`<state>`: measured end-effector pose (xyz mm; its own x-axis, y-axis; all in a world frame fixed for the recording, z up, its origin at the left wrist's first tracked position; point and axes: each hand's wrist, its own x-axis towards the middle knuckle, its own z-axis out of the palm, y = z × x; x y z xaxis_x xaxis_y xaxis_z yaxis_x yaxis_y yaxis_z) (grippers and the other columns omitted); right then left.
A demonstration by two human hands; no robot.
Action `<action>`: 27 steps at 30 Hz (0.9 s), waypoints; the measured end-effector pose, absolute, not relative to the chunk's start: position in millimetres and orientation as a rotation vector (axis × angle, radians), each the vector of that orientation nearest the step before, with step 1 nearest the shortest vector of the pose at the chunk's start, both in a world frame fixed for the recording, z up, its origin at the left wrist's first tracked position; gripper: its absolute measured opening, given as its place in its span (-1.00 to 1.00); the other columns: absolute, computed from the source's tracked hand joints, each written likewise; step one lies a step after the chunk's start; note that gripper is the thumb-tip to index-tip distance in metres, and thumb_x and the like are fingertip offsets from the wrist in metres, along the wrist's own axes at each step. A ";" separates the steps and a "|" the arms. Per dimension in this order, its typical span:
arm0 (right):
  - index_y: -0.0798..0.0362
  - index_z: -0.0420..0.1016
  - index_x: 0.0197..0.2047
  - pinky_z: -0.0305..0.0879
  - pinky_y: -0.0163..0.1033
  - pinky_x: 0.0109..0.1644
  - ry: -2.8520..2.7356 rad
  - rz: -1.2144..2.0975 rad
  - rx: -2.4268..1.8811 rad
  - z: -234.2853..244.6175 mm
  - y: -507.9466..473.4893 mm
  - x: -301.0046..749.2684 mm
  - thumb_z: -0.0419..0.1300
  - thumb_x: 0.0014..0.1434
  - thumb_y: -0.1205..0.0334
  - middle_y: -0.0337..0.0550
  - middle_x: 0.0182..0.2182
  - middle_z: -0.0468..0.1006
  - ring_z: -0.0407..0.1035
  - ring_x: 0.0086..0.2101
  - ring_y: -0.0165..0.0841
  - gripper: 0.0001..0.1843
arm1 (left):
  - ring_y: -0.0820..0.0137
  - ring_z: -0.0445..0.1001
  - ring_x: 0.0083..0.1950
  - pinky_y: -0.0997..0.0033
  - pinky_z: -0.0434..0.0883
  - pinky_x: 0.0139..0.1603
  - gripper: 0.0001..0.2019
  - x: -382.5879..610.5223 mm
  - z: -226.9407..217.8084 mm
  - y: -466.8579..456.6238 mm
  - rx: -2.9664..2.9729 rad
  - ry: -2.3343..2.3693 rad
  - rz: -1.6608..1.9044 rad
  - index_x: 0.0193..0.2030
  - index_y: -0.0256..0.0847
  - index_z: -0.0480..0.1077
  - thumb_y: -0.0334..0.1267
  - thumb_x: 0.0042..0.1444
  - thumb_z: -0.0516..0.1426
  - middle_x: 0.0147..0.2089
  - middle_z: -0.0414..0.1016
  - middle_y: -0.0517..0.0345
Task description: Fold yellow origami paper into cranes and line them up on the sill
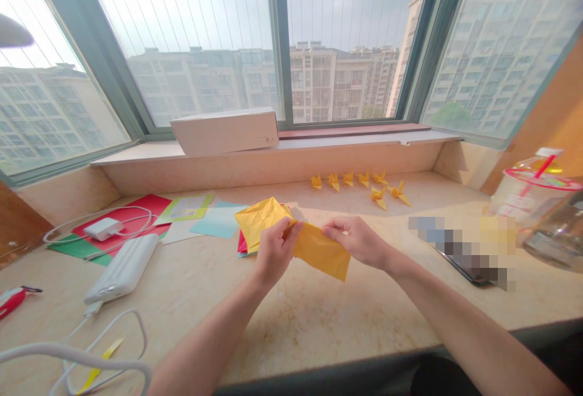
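- Windows (pixel 350 44) in green frames filled the far side, with apartment blocks beyond the glass
- Stone counter (pixel 291 335), pale and veined, ran below everything, with a raised ledge (pixel 273 162) behind it
- White cardboard box (pixel 225 132) sat on the ledge, toward the left
- Coloured paper sheets (pixel 82 247) in red, green and pale blue lay overlapping on the counter's left, under a white charger (pixel 104 229) and its looping cable
- White power bank (pixel 121 268) lay just beside those sheets, nearer the person
- Clear plastic cup (pixel 532 192) with a red-rimmed lid stood at the right, near a dark phone (pixel 460 265) that was partly blurred out
- Left hand (pixel 274 251) gripped one side of the yellow paper, thumb and fingers pinched on it
- Right hand (pixel 357 240) pinched the other side between thumb and fingertips
- Yellow paper (pixel 291 238), part folded and creased, was held up between both hands, above a small pile of coloured sheets (pixel 241 244)
- Seven yellow origami cranes (pixel 348 180) stood on the counter beyond the hands, five in a row and two just in front
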<state>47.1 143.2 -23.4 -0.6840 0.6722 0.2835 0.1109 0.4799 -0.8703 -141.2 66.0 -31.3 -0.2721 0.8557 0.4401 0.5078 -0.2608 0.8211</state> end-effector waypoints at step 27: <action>0.13 0.59 -0.31 0.29 -0.31 -0.43 -1.659 1.526 -0.652 -36.7 144.2 36.2 0.25 0.12 -0.13 -0.18 -0.47 0.58 0.44 -0.49 -0.35 -0.57 | 0.50 0.32 -0.71 0.57 0.17 -0.71 -0.54 -135.2 -28.5 63.9 1.383 1.230 1.332 -0.48 -0.23 0.24 0.17 0.13 0.10 -0.68 0.34 0.25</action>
